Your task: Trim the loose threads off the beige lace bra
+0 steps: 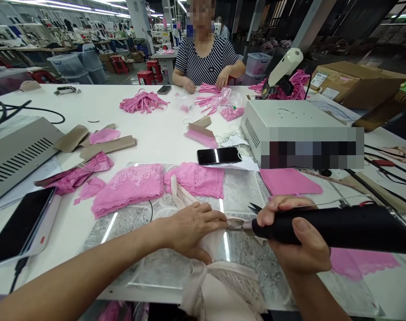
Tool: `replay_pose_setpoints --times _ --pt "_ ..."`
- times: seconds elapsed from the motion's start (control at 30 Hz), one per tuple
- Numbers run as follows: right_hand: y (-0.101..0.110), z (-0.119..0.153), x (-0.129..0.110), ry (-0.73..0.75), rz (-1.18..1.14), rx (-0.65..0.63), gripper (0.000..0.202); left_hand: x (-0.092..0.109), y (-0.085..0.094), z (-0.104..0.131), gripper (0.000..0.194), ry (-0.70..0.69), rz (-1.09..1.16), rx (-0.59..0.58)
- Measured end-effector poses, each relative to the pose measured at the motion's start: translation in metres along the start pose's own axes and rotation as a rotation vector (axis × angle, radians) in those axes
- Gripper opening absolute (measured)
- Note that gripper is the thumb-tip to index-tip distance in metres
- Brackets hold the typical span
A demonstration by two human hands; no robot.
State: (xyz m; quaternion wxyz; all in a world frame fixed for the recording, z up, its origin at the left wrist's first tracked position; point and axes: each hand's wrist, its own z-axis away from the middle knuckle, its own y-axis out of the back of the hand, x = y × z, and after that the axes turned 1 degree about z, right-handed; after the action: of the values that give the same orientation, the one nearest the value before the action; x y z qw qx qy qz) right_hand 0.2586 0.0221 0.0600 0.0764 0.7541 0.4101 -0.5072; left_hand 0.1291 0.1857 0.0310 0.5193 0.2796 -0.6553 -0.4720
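My left hand (196,227) lies with its fingers spread on a beige garment (223,285), which hangs over the table's near edge. My right hand (296,236) is wrapped round a black handheld tool (343,227). The tool's metal tip (238,224) touches the cloth beside my left fingertips. Dark pointed blades (254,207) stick out near my right fingers. Under the garment is a clear sheet over a speckled grey mat (250,249). Beyond my left hand lie two pink lace pieces, one at left (132,185) and one at right (203,178).
A phone (219,155) lies beyond the lace. Grey metal boxes stand at left (22,151) and right (290,116). A black tablet (20,223) is at the left. Across the table, a person in a striped top (208,62) handles pink strips (211,89).
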Motion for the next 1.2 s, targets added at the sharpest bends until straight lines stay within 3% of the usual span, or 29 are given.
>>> replay_pose_setpoints --times 1.2 --pt "-0.0036 0.0095 -0.0041 -0.113 0.007 -0.073 0.013 0.0002 -0.0047 0.0000 0.068 -0.032 -0.034 0.036"
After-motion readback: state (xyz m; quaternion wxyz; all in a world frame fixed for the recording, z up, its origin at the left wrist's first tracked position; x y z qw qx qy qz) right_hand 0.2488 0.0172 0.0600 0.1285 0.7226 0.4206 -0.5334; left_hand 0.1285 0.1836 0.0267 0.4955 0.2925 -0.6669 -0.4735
